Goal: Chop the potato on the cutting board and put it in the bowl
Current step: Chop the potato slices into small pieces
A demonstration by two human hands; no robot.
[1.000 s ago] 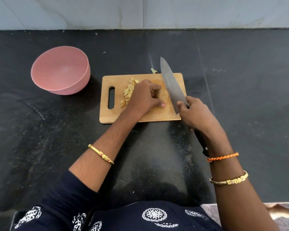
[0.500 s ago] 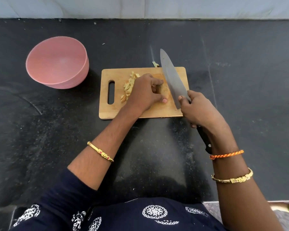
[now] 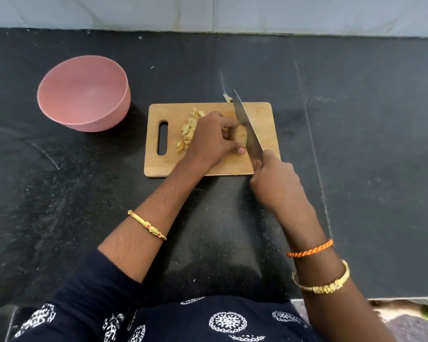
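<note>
A wooden cutting board [image 3: 265, 124] with a handle slot lies on the black counter. My left hand [image 3: 210, 139] grips the uncut piece of potato [image 3: 240, 135] on the board, fingers curled over it. My right hand [image 3: 274, 178] grips the handle of a large knife [image 3: 246, 124], whose blade rests against the right side of the potato. Several chopped potato pieces [image 3: 189, 130] lie in a pile just left of my left hand. An empty pink bowl [image 3: 84, 93] stands on the counter to the left of the board.
One small potato scrap [image 3: 227, 98] lies on the counter just behind the board's far edge. The black counter [image 3: 356, 144] runs to a pale tiled wall at the back. Its front edge is near my body.
The knife blade has come closer to the potato, right beside my left fingers. My left hand stays on the potato. The camera view has shifted slightly.
</note>
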